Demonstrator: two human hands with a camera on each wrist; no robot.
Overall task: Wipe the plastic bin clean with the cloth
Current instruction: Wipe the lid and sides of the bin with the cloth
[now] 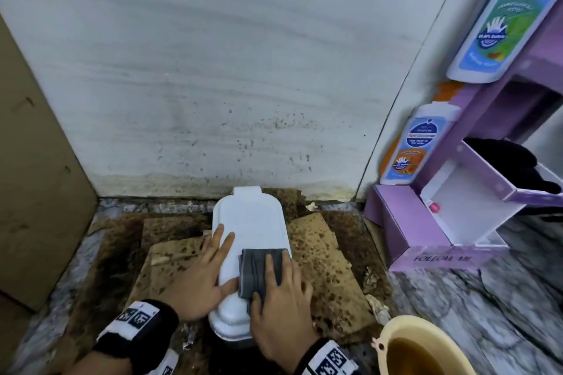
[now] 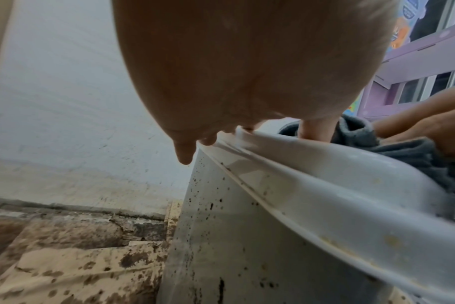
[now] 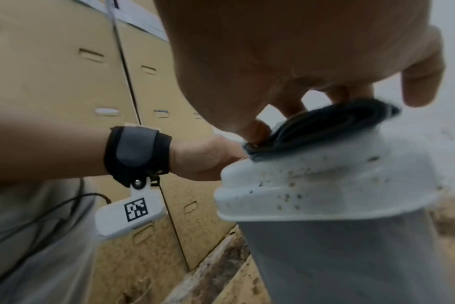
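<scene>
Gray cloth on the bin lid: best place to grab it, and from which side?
Pinch the bunched left edge of the gray cloth, coming from above. Its folds stand proud of the bin lid there; elsewhere it lies flat under the right hand.

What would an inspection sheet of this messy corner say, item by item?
Surface: marble floor under stained cardboard.
Job's things: white plastic bin with speckled sides; folded grey cloth on its lid.
Clutter: basin of brown liquid.
Hands: left hand lies flat on the lid; right hand presses the cloth.
Cables: a thin black wire near the left wrist.
Surroundings: spattered wall; purple rack with bottles.
</scene>
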